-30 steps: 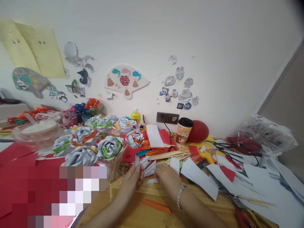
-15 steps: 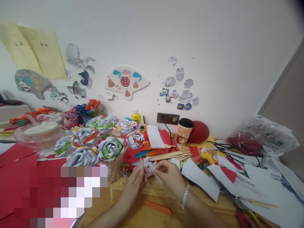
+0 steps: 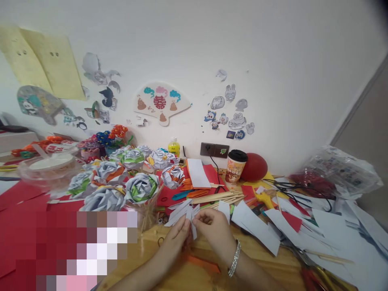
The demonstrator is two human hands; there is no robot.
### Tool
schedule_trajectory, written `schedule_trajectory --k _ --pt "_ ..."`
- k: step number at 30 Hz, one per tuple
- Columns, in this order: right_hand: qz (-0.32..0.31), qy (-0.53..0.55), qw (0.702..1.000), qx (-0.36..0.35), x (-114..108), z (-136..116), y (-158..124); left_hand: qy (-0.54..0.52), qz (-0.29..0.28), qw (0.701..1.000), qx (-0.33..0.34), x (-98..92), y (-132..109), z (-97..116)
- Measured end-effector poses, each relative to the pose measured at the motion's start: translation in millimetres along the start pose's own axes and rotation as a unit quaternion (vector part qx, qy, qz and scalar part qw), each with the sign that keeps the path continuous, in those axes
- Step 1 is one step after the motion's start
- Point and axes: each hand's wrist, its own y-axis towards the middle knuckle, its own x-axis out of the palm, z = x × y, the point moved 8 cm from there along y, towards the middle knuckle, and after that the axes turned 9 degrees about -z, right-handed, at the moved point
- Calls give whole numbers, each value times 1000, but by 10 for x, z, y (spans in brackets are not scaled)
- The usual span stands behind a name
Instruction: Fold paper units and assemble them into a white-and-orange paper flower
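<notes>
My left hand (image 3: pixel 178 233) is closed on a narrow white paper piece (image 3: pixel 190 216) held upright above the table. From the other side my right hand (image 3: pixel 214 223) pinches the same paper at its right edge with thumb and forefinger. The two hands nearly meet, and the fingers partly hide the folds. Just behind them lie white paper strips (image 3: pixel 178 211). An orange paper strip (image 3: pixel 202 263) rests on the wood below the hands. A bundle of wooden sticks (image 3: pixel 222 198) lies beyond the right hand.
Folded paper flowers (image 3: pixel 142 188) stand at the left, near a plastic-wrapped bowl (image 3: pixel 48 169). A paper cup (image 3: pixel 235 167) and red balloon (image 3: pixel 254 167) sit by the wall. White sheets (image 3: pixel 257 228), scissors (image 3: pixel 303 258) and a yellow glue gun (image 3: pixel 264 199) lie to the right.
My hands have come closer together around the paper. The white paper now stands more upright between them, and the left hand has shifted slightly right.
</notes>
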Motion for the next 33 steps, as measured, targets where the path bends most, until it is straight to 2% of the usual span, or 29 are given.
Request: schedule_trajectory --k 3,8,11,14,17,22,27,29,30,31,33 --pt "4 -12 1000 -10 -8 -43 -17 -6 -10 1000 -4 18 9 -2" --pt "5 -7 1000 -8 -66 -126 -26 -133 -64 989 -26 131 32 -47" --pt "-3 -40 999 -6 -77 -186 -32 -159 -85 983 -20 160 29 -55" --pt "-18 -78 997 -14 -51 -224 -41 -147 -86 985 -22 155 20 -74" --pt "-10 -110 993 -26 -50 -242 -66 -113 -62 991 -22 124 10 -63" --pt "-3 -209 972 -106 -27 -393 -150 -44 -37 998 -26 108 -41 39" --pt "-53 -278 951 -125 21 -460 -168 -17 -29 999 -6 97 -61 159" --pt "-82 -291 946 -120 34 -453 -153 -32 -59 998 -6 136 -36 126" --pt "-90 -292 945 -117 31 -445 -143 -49 -95 994 -22 190 -23 73" --pt "-91 -289 946 -112 16 -432 -129 -76 -125 989 -31 234 -14 28" --pt "-75 -256 959 -100 -44 -386 -90 -131 -144 980 -43 263 -4 -49"
